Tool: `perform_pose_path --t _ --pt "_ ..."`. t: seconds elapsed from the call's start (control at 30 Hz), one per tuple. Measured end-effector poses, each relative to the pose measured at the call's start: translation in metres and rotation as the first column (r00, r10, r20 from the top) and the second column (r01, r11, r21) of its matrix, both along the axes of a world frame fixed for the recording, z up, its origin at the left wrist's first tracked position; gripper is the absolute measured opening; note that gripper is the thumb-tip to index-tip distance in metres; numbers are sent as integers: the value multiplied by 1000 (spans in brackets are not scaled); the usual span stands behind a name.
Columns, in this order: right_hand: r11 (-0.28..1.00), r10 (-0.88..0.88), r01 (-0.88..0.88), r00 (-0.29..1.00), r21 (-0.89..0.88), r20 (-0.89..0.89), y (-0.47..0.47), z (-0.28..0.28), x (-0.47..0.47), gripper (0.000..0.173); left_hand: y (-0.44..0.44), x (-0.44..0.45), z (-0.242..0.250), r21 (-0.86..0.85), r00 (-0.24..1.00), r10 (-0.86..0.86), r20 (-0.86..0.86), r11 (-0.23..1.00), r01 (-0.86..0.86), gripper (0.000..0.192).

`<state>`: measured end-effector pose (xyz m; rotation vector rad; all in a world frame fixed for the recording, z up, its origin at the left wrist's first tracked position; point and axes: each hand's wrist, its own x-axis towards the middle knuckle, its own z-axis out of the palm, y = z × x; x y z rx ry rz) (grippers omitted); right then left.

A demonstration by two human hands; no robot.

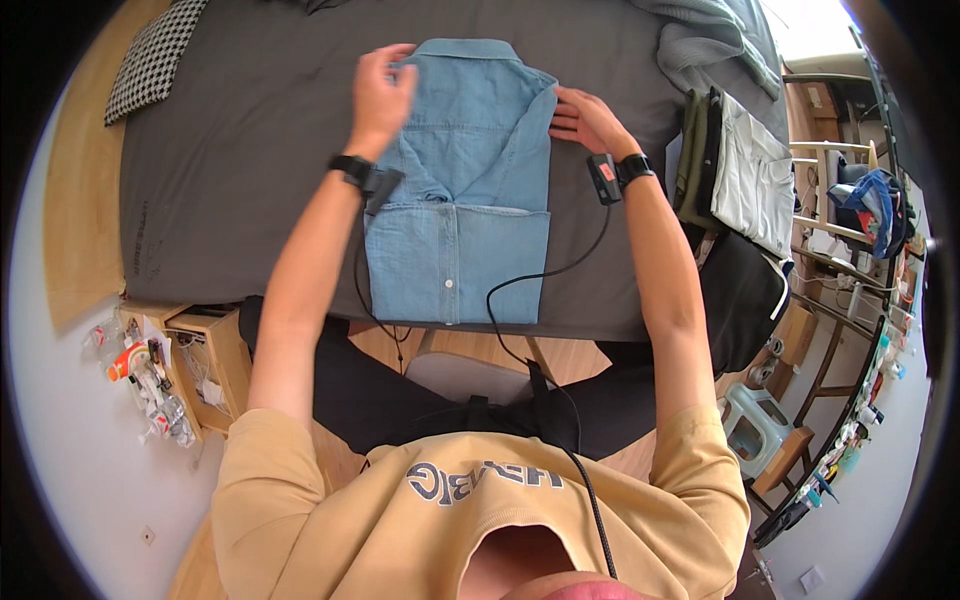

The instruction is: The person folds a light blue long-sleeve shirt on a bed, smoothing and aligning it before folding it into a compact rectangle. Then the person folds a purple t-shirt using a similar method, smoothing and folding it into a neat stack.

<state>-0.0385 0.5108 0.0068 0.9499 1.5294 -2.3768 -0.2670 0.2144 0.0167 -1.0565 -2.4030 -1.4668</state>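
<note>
A light blue denim shirt (pixel 491 247) lies on the dark grey bed sheet (pixel 247 150), its collar (pixel 469 49) away from me. The lower part is folded up over itself, with a buttoned placket (pixel 448 255) down its middle. At the shirt's upper left corner is my left hand (pixel 382 94), slightly blurred, fingers bent and apart; whether it pinches the cloth I cannot tell. Beside the right shoulder edge is my right hand (pixel 587 120), its fingers spread and the tips at the fabric. Both wrists wear black straps with small cabled devices.
Folded clothes (pixel 750 176) are stacked on the bed's right, above black fabric (pixel 739 292). A grey knit garment (pixel 705 45) lies at the far right, a houndstooth cushion (pixel 154 64) at the far left. A black cable (pixel 517 283) crosses the shirt. Wooden drawers (pixel 206 360) stand lower left.
</note>
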Motion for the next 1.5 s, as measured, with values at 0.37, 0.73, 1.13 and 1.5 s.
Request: perform_pose_path --t 0.37,0.73,1.13,1.5 --pt "977 146 -147 989 153 19 -52 -27 11 58 -94 -20 -19 -66 374 -101 922 911 408 68" --pt "997 -2 14 989 82 -145 -48 -12 -8 67 -73 -26 -25 266 244 -320 915 936 231 69" --pt "310 436 222 831 924 -346 -132 104 121 41 -169 87 95 -19 913 -287 291 952 305 58" --pt "388 324 48 928 920 -185 -209 31 229 28 -254 171 43 -80 851 -329 410 916 393 30"
